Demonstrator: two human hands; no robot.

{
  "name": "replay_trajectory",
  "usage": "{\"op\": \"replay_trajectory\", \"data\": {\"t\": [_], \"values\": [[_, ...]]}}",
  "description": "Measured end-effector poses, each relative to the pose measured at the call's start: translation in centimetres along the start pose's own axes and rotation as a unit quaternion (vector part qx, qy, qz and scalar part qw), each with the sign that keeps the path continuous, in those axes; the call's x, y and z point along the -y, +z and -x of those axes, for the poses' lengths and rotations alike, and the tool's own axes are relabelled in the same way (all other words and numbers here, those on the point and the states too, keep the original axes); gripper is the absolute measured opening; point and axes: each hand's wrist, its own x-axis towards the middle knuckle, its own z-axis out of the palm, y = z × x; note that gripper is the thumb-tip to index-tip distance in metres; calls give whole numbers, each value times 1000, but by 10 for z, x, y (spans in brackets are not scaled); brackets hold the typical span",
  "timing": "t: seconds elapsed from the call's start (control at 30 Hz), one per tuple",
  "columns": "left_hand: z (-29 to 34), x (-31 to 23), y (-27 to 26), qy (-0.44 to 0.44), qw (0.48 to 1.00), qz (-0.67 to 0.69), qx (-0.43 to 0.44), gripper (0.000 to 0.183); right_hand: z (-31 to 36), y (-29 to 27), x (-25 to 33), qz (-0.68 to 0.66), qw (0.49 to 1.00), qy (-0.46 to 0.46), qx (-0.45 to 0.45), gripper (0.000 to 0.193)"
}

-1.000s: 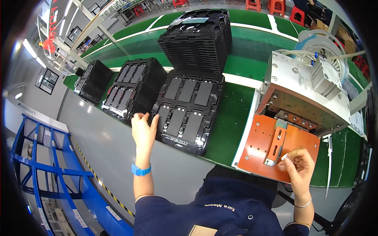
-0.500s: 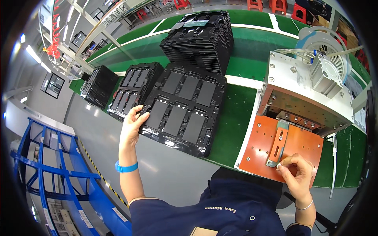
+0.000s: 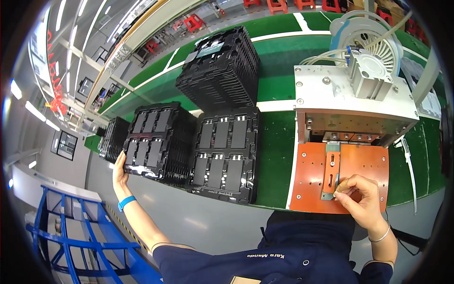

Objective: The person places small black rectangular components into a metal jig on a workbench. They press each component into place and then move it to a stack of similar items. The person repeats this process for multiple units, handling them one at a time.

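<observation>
At the far left, my left hand (image 3: 121,171) grips the near left corner of the top black tray (image 3: 134,172) on a stack; its thumb is mostly hidden. Flat dark grey rectangular pieces (image 3: 155,153) lie in that tray in two rows. Beside it, another black tray (image 3: 222,192) holds similar pieces. My right hand (image 3: 360,196) is closed, thumb and fingertips pinched together over the near end of a slotted orange block (image 3: 332,168) on a metal strip (image 3: 327,195). What the pinch holds is too small to make out.
A metal press-like machine (image 3: 350,97) stands behind the orange base plate (image 3: 364,161). Tall stacked black trays (image 3: 222,71) are at the back, and another stack (image 3: 113,137) is farther left. Calipers (image 3: 410,173) hang at the right. A blue rack (image 3: 90,236) stands lower left.
My left hand has moved left from the middle tray to the corner of the tray stack at the left. My right hand stays pinched near the orange block. The whole view has shifted.
</observation>
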Motion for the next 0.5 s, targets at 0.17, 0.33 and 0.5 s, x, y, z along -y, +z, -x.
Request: {"op": "replay_trajectory", "data": {"t": [0.17, 0.33, 0.5], "values": [[-18, 37, -26, -6, 939, -337, -72, 37, 1, 1, 0, -5, 1000, 9, -4, 9], [-17, 85, -12, 55, 975, -163, -140, 37, 0, -1, 5, 13, 1000, 22, 16, 9], [21, 45, 75, 262, 660, -575, -406, 28, -47, 22, 43, 245, 933, -234, 123, 20]]}}
